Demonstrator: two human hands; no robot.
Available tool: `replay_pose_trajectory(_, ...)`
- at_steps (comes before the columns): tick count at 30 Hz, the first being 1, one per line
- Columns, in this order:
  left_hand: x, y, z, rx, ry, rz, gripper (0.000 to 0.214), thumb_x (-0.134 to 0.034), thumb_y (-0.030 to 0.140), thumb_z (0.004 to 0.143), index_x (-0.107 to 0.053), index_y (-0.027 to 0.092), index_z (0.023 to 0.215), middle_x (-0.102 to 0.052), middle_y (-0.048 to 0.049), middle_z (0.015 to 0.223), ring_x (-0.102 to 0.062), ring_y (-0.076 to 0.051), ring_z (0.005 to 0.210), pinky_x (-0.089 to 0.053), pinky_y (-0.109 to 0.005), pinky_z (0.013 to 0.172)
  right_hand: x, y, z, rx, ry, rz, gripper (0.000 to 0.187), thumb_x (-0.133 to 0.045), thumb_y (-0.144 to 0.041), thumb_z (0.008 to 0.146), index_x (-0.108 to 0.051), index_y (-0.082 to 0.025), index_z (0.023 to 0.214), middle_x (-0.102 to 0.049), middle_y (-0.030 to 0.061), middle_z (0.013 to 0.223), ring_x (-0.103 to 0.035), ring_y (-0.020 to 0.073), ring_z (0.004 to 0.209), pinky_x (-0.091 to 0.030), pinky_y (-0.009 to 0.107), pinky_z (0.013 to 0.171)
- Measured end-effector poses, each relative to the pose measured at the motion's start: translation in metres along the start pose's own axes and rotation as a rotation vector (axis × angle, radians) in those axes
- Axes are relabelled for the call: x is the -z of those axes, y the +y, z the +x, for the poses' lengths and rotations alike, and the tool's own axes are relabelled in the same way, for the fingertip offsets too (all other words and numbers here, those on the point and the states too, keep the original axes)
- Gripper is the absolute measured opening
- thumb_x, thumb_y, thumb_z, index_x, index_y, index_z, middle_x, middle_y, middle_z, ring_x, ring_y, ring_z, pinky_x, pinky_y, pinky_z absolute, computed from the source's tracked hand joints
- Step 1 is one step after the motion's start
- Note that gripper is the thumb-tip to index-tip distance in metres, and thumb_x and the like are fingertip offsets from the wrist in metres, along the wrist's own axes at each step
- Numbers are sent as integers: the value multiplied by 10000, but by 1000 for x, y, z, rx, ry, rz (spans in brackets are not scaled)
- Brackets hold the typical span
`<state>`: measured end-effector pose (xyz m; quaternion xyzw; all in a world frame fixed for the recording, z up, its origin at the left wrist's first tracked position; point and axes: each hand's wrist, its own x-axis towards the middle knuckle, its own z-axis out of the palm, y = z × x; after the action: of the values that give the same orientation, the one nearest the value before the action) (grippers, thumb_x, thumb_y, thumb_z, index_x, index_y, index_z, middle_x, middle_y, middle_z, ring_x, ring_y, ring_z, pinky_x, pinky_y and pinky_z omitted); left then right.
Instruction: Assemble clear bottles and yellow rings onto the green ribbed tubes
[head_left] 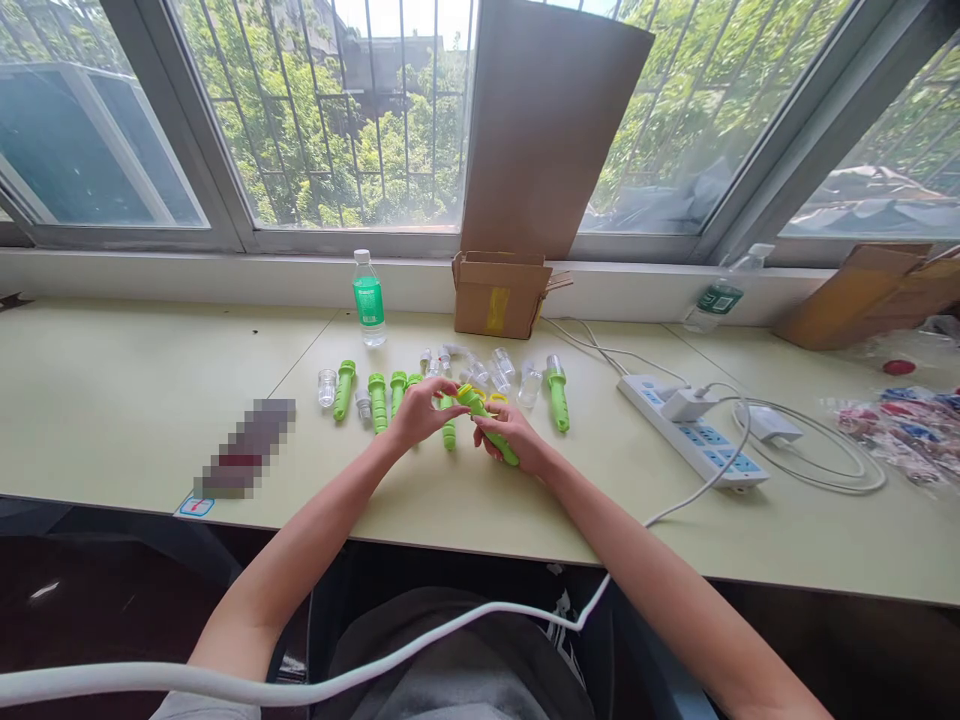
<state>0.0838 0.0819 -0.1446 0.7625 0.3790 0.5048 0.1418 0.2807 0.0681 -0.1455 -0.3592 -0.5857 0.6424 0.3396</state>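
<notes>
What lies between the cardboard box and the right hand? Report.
Head view: small clear plastic caps lie between the cardboard box and the right hand, which grips a green handle.

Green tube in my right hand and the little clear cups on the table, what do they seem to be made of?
Green tube, held in the right hand: probably moulded plastic, opaque, evenly bright in colour, with a slight sheen. Clear cups: likely clear plastic, see-through with bright glints on the rims; glass cannot be ruled out from this view.
</notes>
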Motion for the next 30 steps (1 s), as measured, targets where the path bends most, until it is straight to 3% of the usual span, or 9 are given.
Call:
replay_pose_trajectory(8, 0, -4, 0, 19, -58, 15, 336, -724, 391, 702, -573, 184, 918, -676, -44, 924, -654, -174, 856, -564, -322, 720, 0, -1, 1, -18, 14, 68, 314, -684, -433, 685, -578, -162, 805, -627, 13, 665, -496, 92, 379, -328, 218, 328)
replay_pose_trajectory(21, -2, -2, -1, 2, -42, 4, 294, -714, 379, 716, -576, 186, 889, -676, -48, 917, -660, -191, 892, -572, -329, 716, -2, -2, 1, -13, 10, 71, 315, -659, -455, 694, -577, -163, 779, -571, -1, 533, -469, 105, 383, -336, 229, 370)
replay_pose_trajectory(30, -1, -2, 0, 26, -67, -25, 339, -710, 409, 713, -565, 182, 919, -678, -52, 927, -660, -180, 867, -576, -321, 719, 0, -2, 1, -26, -30, 101, 362, -622, -499, 733, -611, -148, 824, -605, 32, 597, -502, 119, 445, -371, 244, 424)
